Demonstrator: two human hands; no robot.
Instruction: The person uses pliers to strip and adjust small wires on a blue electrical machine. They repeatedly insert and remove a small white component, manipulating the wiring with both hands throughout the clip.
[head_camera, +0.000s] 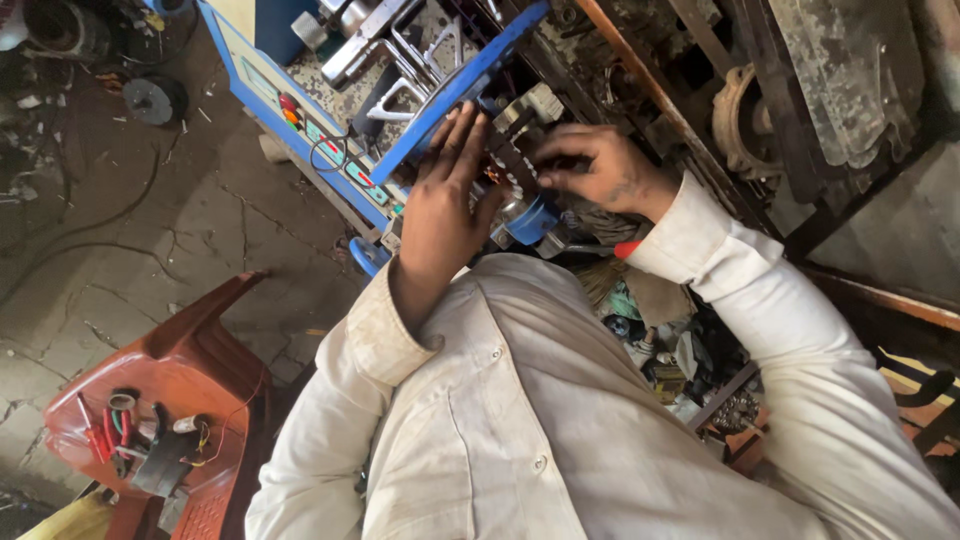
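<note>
A pale, creased cotton shirt (540, 420) with small buttons fills the near view. Beyond it, the left hand (440, 215) lies flat, fingers (462, 135) stretched out and gripping nothing, pressed against a small metal part (520, 165) on the blue-framed machine (400, 110). The right hand (600, 165) curls its fingers onto the same part from the other side; whether they pinch it I cannot tell. The part sits between both hands, above a round blue cap (530, 220). The machine's surface is grimy painted steel with coloured buttons. Below spreads a cracked, dusty concrete floor (200, 230) with loose cables. A glossy red plastic chair (170, 400) carries pliers and wire scraps.
</note>
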